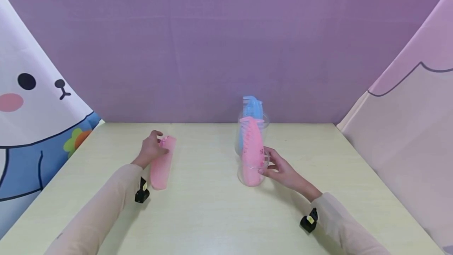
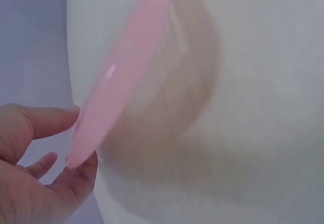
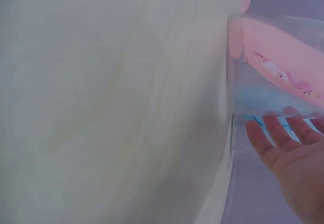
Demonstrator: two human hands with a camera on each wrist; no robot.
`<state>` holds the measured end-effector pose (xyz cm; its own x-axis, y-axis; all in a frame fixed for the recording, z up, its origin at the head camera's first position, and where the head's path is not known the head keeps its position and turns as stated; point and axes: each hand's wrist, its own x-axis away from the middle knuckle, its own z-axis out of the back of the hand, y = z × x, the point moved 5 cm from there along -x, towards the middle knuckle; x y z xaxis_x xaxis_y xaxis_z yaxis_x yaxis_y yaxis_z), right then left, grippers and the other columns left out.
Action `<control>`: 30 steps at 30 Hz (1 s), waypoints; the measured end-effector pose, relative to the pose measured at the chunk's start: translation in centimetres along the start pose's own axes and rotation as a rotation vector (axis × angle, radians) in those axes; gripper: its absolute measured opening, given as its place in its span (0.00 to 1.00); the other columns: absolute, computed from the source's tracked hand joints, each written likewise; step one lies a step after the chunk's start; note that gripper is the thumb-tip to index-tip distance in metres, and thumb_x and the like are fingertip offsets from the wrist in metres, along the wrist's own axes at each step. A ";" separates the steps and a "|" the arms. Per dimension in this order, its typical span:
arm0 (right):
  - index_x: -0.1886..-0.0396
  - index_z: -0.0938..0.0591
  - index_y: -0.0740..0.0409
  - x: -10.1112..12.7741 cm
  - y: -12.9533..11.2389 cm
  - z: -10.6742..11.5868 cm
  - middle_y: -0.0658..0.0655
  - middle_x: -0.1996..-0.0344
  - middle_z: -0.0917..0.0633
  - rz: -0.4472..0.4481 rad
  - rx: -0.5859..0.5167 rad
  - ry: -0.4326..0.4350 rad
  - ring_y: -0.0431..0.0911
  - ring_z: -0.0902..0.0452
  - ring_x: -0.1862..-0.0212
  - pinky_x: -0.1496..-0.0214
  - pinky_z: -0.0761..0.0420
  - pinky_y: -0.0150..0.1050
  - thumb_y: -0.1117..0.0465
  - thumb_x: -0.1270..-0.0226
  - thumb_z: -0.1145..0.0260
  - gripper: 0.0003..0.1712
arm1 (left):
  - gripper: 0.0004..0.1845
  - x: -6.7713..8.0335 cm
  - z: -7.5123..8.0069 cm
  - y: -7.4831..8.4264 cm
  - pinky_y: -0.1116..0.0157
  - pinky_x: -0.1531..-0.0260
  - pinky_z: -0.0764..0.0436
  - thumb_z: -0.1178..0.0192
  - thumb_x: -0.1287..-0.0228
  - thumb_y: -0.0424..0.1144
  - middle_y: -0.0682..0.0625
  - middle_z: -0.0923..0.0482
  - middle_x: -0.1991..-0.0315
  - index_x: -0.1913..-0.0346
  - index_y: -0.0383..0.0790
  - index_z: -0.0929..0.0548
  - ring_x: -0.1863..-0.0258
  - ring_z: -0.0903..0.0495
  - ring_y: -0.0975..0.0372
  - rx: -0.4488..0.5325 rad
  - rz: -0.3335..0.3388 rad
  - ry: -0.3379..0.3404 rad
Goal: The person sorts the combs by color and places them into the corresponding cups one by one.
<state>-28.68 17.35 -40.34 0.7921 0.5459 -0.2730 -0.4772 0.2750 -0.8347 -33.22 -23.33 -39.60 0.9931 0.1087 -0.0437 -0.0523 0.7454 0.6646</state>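
Left hand picking up pink comb, right hand steadying cup of combs.

Left hand fingers pinch the far end of the loose pink comb, flat on the tabletop left of centre. Right hand fingers relaxed, spread against the clear cup near mid-tabletop, holding a pink and blue comb. Likely pickup step; next calls for lifting the comb toward the cup.

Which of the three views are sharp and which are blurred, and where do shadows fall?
Head view: sharp and evenly lit, with faint shadows under the arms. Left wrist view: soft focus, the pink comb blurred, a broad shadow on the table beneath it. Right wrist view: hazy, the clear cup and right hand blurred.
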 end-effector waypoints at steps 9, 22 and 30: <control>0.33 0.43 0.58 0.0 0.1 0.0 0.64 0.38 0.35 -0.010 0.010 -0.002 0.61 0.33 0.41 0.47 0.25 0.50 0.63 0.40 0.37 0.37 | 0.33 0.4 0.9 1.0 0.54 0.54 0.21 0.43 0.48 0.28 0.26 0.31 0.48 0.38 0.26 0.44 0.52 0.26 0.41 0.057 0.056 -0.036; 0.33 0.43 0.59 0.0 0.2 0.0 0.64 0.37 0.35 -0.009 0.003 -0.005 0.60 0.32 0.42 0.47 0.25 0.49 0.63 0.40 0.37 0.37 | 0.29 0.4 1.7 3.4 0.65 0.64 0.20 0.47 0.49 0.28 0.31 0.29 0.49 0.40 0.28 0.38 0.56 0.25 0.48 0.113 0.047 -0.010; 0.33 0.43 0.59 0.0 -0.1 0.0 0.65 0.38 0.35 -0.002 0.001 -0.005 0.61 0.32 0.41 0.47 0.24 0.49 0.64 0.41 0.36 0.38 | 0.28 0.8 2.2 5.0 0.64 0.65 0.19 0.45 0.47 0.29 0.31 0.30 0.48 0.41 0.29 0.37 0.56 0.25 0.48 0.160 -0.014 0.026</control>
<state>-28.70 17.32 -40.28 0.7914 0.5489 -0.2690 -0.4760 0.2773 -0.8346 -32.49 -21.02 -34.68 0.9904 0.1177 -0.0721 -0.0189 0.6328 0.7741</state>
